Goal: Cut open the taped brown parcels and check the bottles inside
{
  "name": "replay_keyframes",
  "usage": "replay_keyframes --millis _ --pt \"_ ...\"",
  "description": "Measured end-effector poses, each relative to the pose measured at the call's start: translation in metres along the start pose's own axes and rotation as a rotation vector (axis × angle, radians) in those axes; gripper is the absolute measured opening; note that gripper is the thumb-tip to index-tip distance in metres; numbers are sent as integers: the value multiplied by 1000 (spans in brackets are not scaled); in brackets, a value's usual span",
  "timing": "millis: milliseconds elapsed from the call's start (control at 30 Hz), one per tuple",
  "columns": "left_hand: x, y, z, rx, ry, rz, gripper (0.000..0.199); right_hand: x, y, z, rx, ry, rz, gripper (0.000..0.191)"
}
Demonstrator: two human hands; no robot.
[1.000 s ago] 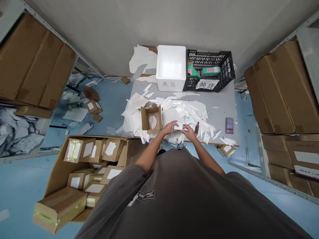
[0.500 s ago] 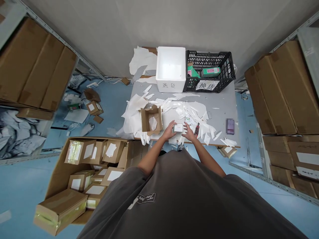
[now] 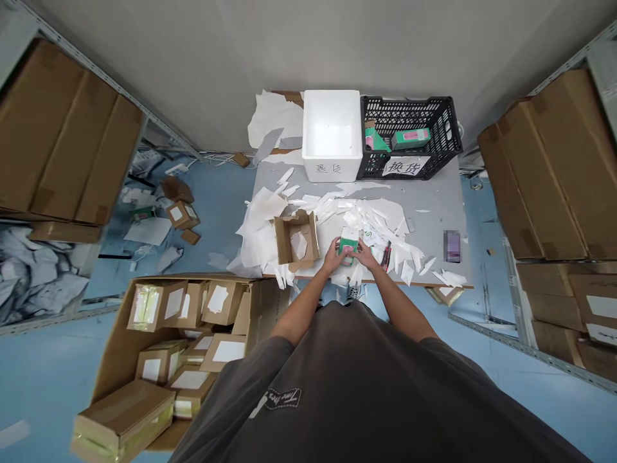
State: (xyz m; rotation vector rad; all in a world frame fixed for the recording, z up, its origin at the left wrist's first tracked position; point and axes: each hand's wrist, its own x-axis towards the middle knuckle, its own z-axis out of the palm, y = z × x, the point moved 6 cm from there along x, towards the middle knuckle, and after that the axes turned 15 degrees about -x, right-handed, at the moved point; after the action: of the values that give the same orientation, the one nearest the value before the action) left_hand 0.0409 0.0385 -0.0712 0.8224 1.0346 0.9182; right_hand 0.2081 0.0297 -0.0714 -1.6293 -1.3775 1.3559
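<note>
1. Green and white surfaces are shown by the small box (image 3: 349,242), which is held between both hands near the front edge of the table (image 3: 434,199), just right of the frame's centre.
2. Judged from the pose, the step in hand is a handling and viewing of the small box, one pale face and one green face being presented upward.
3. Its left side is gripped by the left hand (image 3: 333,255) and its right side by the right hand (image 3: 365,254); the fingers of both are curled in against it. Whether any weight is borne by the table cannot be told.
4. For the next move, an even hold from both sides would seem to be called for, as loose paper is spread close by.
5. A pink patch is seen low on the green face, partly covered by fingers; the edges look straight, and any print is too small to be read.
6. To the left of the hands, an opened cardboard box (image 3: 283,242) is placed, with paper inside. White scraps (image 3: 337,207) are strewn beyond, and a red and black tool (image 3: 386,256) is laid just right of the right hand.
7. At the upper centre, a white foam bin (image 3: 311,170) is set beside a black crate (image 3: 441,162), in which green and pink packages (image 3: 411,138) are held.
</note>
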Motion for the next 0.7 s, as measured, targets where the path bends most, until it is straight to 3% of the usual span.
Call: replay_keyframes --millis 67,167,267,367,467,700 --pt "8 21 4 1 -13 47 82 5 -23 -12 -5 48 -37 97" --pt "32 63 19 27 -125 149 88 20 -63 -42 -29 198 -89 103" --pt "69 113 47 98 -257 281 94 42 -104 -85 -76 353 -121 104" --pt "112 157 83 149 -293 389 89 75 -140 -136 -91 510 -161 94" --pt "162 187 120 150 -255 471 81 118 -164 -186 -57 648 -204 78" --pt "298 223 195 172 -96 599 73 251 -186 -292 -35 662 -253 69"
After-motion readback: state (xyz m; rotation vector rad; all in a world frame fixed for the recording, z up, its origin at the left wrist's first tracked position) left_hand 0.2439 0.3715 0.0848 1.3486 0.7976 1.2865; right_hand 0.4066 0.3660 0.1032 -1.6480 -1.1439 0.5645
